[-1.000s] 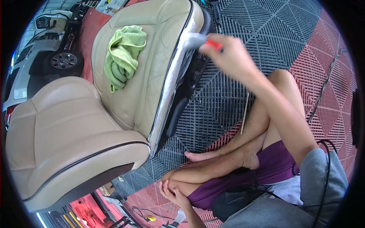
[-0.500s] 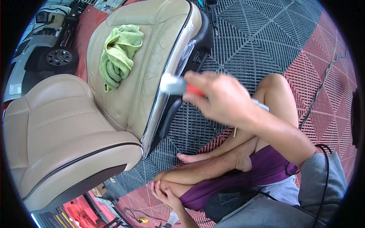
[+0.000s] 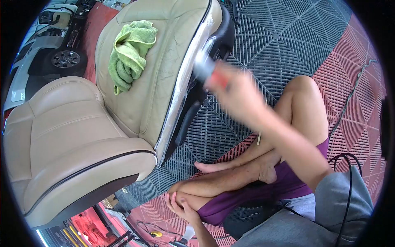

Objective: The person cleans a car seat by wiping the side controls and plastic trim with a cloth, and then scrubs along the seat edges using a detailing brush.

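My right hand (image 3: pixel 238 92) is blurred by motion and wraps round a red-and-grey brush (image 3: pixel 207 70) with a whitish head. The brush head is against or just beside the side edge of a beige leather car seat (image 3: pixel 164 53). White, foam-like smears (image 3: pixel 179 87) run along that edge, next to the black plastic side trim (image 3: pixel 191 115). A crumpled green towel (image 3: pixel 131 53) lies on the seat's cushioned face. My left hand (image 3: pixel 183 209) rests on my bent knee, fingers spread and holding nothing.
Grey and red slotted tiles (image 3: pixel 279 45) cover the floor. A vehicle with a dark wheel (image 3: pixel 66 59) stands at upper left. A cable (image 3: pixel 352 90) crosses the tiles on the right. Red equipment (image 3: pixel 92 228) and a small yellow item (image 3: pixel 155 234) lie at the bottom left.
My right hand and the brush have moved up along the seat's side edge and slightly right. My left hand stays on the knee. The view has shifted slightly.
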The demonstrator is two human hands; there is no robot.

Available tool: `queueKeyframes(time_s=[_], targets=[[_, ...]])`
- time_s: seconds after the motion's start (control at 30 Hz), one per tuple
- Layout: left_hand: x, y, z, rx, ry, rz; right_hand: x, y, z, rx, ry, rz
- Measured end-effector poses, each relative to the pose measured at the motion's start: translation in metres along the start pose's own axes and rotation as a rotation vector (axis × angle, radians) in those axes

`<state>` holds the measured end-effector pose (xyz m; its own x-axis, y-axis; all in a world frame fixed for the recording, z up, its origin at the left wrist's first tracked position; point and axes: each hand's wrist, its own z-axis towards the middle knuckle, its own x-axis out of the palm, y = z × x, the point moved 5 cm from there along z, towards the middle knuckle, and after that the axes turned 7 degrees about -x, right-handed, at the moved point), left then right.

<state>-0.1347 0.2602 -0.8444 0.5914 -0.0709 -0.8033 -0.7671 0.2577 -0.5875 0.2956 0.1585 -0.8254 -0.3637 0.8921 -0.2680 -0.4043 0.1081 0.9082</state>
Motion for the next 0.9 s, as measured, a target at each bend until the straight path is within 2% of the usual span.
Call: queueKeyframes(time_s=[0.03,0.07,0.13,0.17,0.2,0.27,0.33,0.4,0.43,0.47,0.53,0.57,0.6,0.63,0.67,0.73,0.8,0.83,0.87,0.9], targets=[[0.001,-0.001,0.001,-0.012,0.003,0.0,0.016,0.022,-0.024,-0.073,0.161,-0.143],[-0.001,0.0,0.001,-0.024,0.005,0.004,0.028,0.035,-0.039,-0.008,0.437,-0.107],[-0.003,-0.001,-0.002,0.023,0.011,0.045,0.022,0.019,-0.032,0.079,0.393,-0.017],[-0.003,-0.002,-0.002,0.047,0.007,0.062,0.01,0.001,-0.016,0.131,0.237,0.064],[-0.002,-0.001,-0.001,0.055,-0.001,0.067,-0.006,-0.016,0.003,0.004,0.006,0.105],[0.0,-0.002,-0.002,0.06,-0.016,0.071,-0.034,-0.006,0.025,0.189,-0.136,-0.023],[0.001,-0.006,0.002,0.0,-0.01,0.029,0.01,0.02,0.001,0.131,-0.075,0.137],[0.001,-0.008,0.004,-0.011,0.001,0.023,0.054,0.042,-0.045,0.186,0.211,0.016],[0.0,-0.008,0.003,0.011,-0.002,0.033,0.076,0.045,-0.073,0.117,0.368,0.002],[-0.002,-0.006,0.001,0.033,0.0,0.045,0.084,0.049,-0.089,0.119,0.634,0.015],[-0.003,-0.003,0.003,0.069,-0.001,0.066,0.064,0.036,-0.066,0.108,0.461,0.031],[-0.004,-0.004,-0.001,0.066,-0.011,0.082,0.041,0.028,-0.04,0.188,0.305,0.156],[-0.004,-0.004,-0.006,0.054,-0.026,0.095,0.026,0.015,-0.02,0.052,0.082,0.174],[-0.002,-0.005,-0.006,0.04,-0.04,0.076,0.008,0.017,-0.007,0.19,0.058,0.055],[-0.004,-0.004,-0.005,0.02,-0.03,0.076,0.009,0.012,-0.01,0.125,-0.028,-0.001],[0.002,-0.007,0.005,0.01,-0.012,0.056,0.055,0.025,-0.051,0.163,0.039,0.169],[0.006,-0.006,0.008,0.004,0.006,0.039,0.116,0.053,-0.101,0.105,0.288,0.086],[0.007,-0.006,0.008,0.008,0.019,0.03,0.134,0.062,-0.117,0.178,0.469,0.102],[0.004,-0.003,0.007,0.008,0.032,0.025,0.144,0.066,-0.123,0.138,0.525,0.102],[0.003,0.0,0.005,-0.001,0.029,0.007,0.146,0.06,-0.131,0.183,0.621,0.075]])
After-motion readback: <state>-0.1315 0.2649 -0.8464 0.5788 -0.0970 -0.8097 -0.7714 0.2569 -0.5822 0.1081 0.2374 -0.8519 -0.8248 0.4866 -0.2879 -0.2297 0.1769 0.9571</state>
